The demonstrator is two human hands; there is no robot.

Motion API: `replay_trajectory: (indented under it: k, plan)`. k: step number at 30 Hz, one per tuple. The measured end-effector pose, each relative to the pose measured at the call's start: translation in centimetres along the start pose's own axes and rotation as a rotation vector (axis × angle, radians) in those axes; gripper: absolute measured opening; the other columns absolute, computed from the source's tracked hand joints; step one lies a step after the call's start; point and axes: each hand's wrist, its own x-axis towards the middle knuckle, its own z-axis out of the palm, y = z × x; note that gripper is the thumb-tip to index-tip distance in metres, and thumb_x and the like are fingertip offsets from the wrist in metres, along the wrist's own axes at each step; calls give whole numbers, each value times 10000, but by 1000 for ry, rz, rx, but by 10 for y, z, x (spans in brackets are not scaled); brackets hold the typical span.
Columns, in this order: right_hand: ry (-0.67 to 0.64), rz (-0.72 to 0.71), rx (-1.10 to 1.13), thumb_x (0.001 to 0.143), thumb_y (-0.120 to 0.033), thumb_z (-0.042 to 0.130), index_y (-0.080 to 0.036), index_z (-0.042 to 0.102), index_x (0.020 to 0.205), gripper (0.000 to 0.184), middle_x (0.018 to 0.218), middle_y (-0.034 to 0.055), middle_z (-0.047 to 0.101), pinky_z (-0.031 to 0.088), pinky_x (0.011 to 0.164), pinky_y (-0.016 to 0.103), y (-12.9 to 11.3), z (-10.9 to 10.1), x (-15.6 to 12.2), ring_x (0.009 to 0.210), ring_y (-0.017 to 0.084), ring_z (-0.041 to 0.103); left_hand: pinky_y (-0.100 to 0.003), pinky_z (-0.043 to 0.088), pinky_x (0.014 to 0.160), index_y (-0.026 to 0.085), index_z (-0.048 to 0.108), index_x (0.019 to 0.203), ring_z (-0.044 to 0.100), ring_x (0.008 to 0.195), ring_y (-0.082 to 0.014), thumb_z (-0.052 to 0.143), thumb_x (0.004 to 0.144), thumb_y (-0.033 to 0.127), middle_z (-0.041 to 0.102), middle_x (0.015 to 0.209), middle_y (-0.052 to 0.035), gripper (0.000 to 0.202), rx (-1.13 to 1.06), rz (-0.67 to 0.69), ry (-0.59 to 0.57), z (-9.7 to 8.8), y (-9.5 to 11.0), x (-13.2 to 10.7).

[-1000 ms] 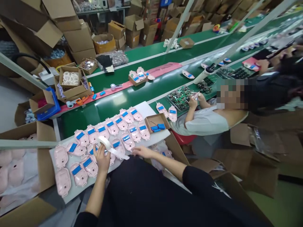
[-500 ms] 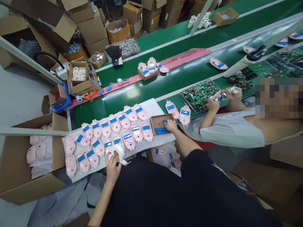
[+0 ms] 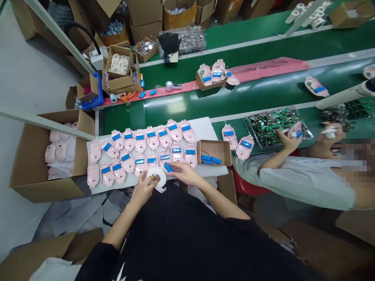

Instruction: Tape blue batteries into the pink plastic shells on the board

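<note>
My left hand point(image 3: 143, 190) grips a roll of white tape point(image 3: 156, 177) at the near edge of a white board point(image 3: 202, 129). My right hand point(image 3: 184, 174) pinches a blue battery point(image 3: 168, 167) just left of its fingers, close to the roll. Several pink plastic housings stand in rows on the board, and one point(image 3: 140, 164) lies right beside the tape. Most carry a blue battery across them. To the right, a small cardboard box point(image 3: 213, 146) holds more blue batteries point(image 3: 209, 159).
A green conveyor belt point(image 3: 175, 107) runs behind the board, with pink housings in a box tray point(image 3: 209, 84) on it. At left stands a carton of pink housings point(image 3: 49, 183). A co-worker's hands point(image 3: 290, 140) work at the right, over a tray of green circuit boards point(image 3: 275, 127).
My right hand has left the small box and moved left to the tape roll, now with a blue battery in it. The left hand keeps the roll. The view has shifted.
</note>
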Motion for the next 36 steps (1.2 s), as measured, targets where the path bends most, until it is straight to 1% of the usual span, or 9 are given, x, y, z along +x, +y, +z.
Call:
replay_trajectory:
  k: [3, 5, 10, 14, 17, 20, 25, 30, 36]
  plan:
    - [-189, 63, 55, 722, -446, 874, -218, 752, 1220, 561, 1153, 102, 759, 534, 1042, 524, 2, 32, 13, 1084, 315, 704, -474, 563, 1071, 337, 671, 1320, 424, 1453, -309, 497, 923, 3, 703, 1219, -50, 547, -13, -23, 8, -10, -13, -13]
    - [-202, 139, 213, 699, -473, 875, -203, 718, 1237, 622, 1130, 107, 758, 549, 1019, 511, 16, 65, 19, 1091, 307, 703, -458, 578, 1046, 336, 665, 1315, 373, 1495, -321, 488, 939, 23, 701, 1199, -50, 520, 2, -51, -14, -16, -22, -24]
    - [168, 144, 449, 784, -589, 769, -215, 659, 1224, 588, 1160, 136, 726, 546, 1016, 492, 47, 152, 34, 1171, 299, 665, -465, 630, 918, 300, 668, 1324, 317, 1530, -391, 561, 951, 121, 699, 1226, -110, 427, 52, -227, -68, -18, -43, -53]
    - [321, 83, 494, 779, -563, 743, -244, 623, 1181, 527, 1127, 116, 711, 559, 988, 474, 35, 165, 108, 1156, 276, 666, -451, 621, 950, 308, 696, 1295, 392, 1496, -368, 548, 923, 62, 710, 1205, -77, 470, -34, -227, -115, -15, -78, -84]
    - [416, -33, 403, 847, -530, 634, -315, 518, 1319, 532, 1178, 76, 678, 556, 978, 443, 11, 172, 190, 1177, 222, 658, -448, 573, 1053, 307, 721, 1257, 461, 1451, -321, 536, 914, 50, 715, 1131, -59, 466, -92, -227, -112, -22, -130, -117]
    - [244, -15, 296, 859, -472, 616, -362, 400, 1395, 588, 1224, 53, 658, 568, 921, 413, 0, 216, 254, 1104, 205, 691, -477, 552, 1086, 274, 725, 1265, 489, 1420, -327, 571, 914, 105, 713, 1161, -80, 419, -87, -363, -15, -33, -195, -153]
    - [-22, -4, -54, 908, -400, 571, -282, 414, 1303, 441, 1192, 60, 655, 560, 847, 354, 10, 340, 326, 969, 198, 681, -523, 496, 1145, 258, 733, 1260, 503, 1395, -336, 598, 920, 162, 724, 1173, -85, 378, -124, -479, 93, -44, -275, -205]
    - [-281, -50, -891, 962, -209, 538, -209, 499, 1290, 331, 1201, 115, 699, 491, 940, 361, 8, 431, 404, 1066, 256, 661, -512, 486, 1153, 267, 734, 1263, 537, 1363, -323, 612, 923, 198, 730, 1193, -77, 368, -172, -561, 103, -43, -305, -252]
    - [-430, 50, -1320, 969, -89, 473, -163, 419, 1460, 499, 1344, 204, 646, 500, 941, 380, 16, 470, 454, 1151, 293, 669, -479, 545, 1083, 252, 752, 1229, 534, 1369, -345, 662, 904, 223, 738, 1206, -84, 339, -196, -675, 148, -37, -324, -295]
